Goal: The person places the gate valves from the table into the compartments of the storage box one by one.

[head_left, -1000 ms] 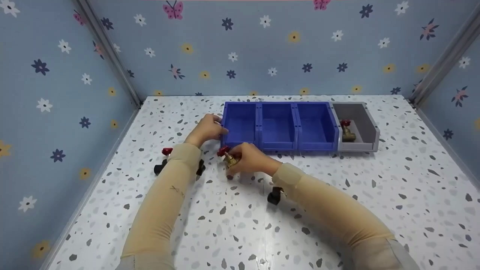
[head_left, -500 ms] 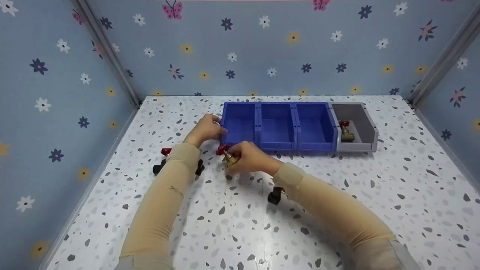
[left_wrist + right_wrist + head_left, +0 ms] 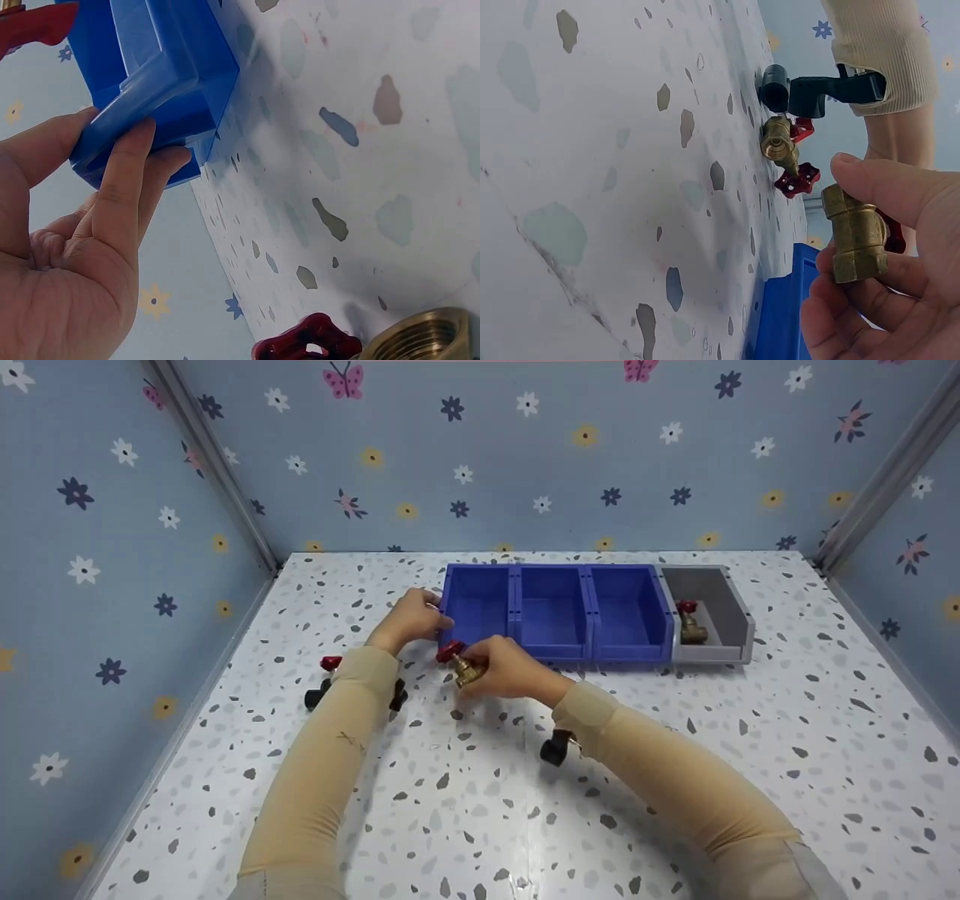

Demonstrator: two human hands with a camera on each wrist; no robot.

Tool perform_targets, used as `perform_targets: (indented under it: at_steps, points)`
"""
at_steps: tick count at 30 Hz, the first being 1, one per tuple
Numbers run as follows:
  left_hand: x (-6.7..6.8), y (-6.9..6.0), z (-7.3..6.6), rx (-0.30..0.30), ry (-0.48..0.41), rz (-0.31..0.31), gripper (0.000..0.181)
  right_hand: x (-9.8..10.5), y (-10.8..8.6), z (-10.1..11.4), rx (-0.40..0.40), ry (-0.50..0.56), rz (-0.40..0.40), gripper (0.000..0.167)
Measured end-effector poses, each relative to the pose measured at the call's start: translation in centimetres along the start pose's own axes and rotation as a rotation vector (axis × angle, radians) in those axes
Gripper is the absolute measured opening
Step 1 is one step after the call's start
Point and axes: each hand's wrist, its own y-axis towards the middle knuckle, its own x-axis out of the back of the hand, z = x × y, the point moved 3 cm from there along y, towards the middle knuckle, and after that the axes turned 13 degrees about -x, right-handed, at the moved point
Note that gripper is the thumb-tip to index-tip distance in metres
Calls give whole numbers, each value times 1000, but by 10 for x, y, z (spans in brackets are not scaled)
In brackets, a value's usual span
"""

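My left hand grips the side wall of the leftmost blue bin, thumb on one side and fingers on the other in the left wrist view. In my right hand is a brass valve with a red handwheel, pinched between thumb and fingers. It is held above the table, just in front of that bin. Beside the left forearm lie another brass valve and a dark cylindrical piece; the sleeve hides part of them in the head view.
Two more blue bins and a grey bin continue the row to the right. Inside the grey one is a brass valve with a red handwheel. Patterned walls enclose the speckled table.
My right hand has risen slightly and shifted a little to the right, tilting the valve. My left hand stays on the leftmost bin's wall.
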Motion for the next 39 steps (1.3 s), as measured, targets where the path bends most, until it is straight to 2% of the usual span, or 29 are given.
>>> perform_targets:
  at_steps: [11,18,25,33,39]
  points:
    - [0,1,0,-11,-11,1,46,8,-4,-1,-10,6,-22,31]
    - [0,1,1,-2,-22,10,48,15,-6,-3,-35,14,-24,37]
    - [1,0,1,-6,6,15,51,22,-10,-4,-53,10,-37,33]
    - [0,1,1,-7,18,13,49,27,-11,-9,-68,29,-28,39]
    - [1,1,1,3,15,10,50,33,-13,-13,-71,27,-46,37]
